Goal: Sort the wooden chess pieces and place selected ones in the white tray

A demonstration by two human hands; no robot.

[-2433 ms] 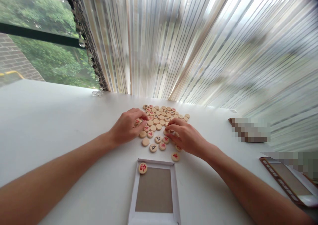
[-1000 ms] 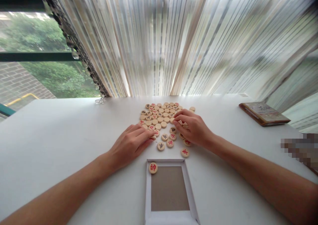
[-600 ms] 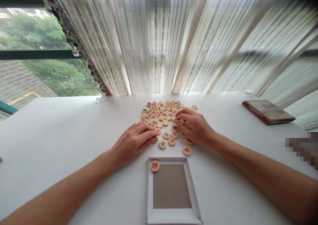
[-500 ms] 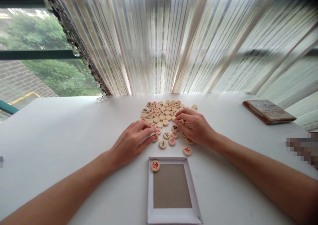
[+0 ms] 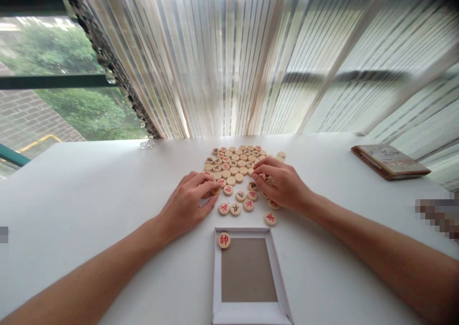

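Round wooden xiangqi pieces [image 5: 234, 171] lie in a loose cluster on the white table, some blank side up, others showing red or black characters. My left hand [image 5: 193, 197] is at the cluster's near left edge, its thumb and fingers closed around a piece [image 5: 215, 190] that they partly cover. At the right side, my right hand [image 5: 281, 181] has its fingertips pinched at a blank piece [image 5: 251, 171]; more pieces are partly hidden under that hand. Nearer me is a shallow white box tray [image 5: 253, 310] with a grey-brown bottom. One red-character piece [image 5: 224, 240] sits in its far left corner.
A flat brown box [image 5: 390, 161] lies at the table's far right. Striped string curtains [image 5: 229, 67] hang along the back edge, with a window [image 5: 64, 52] at the left. A few character pieces [image 5: 270, 218] lie between cluster and tray.
My left hand has drawn slightly left and now closes on a piece. A red-character piece near its fingertips has shifted toward me, beside a black one. My right hand has barely moved.
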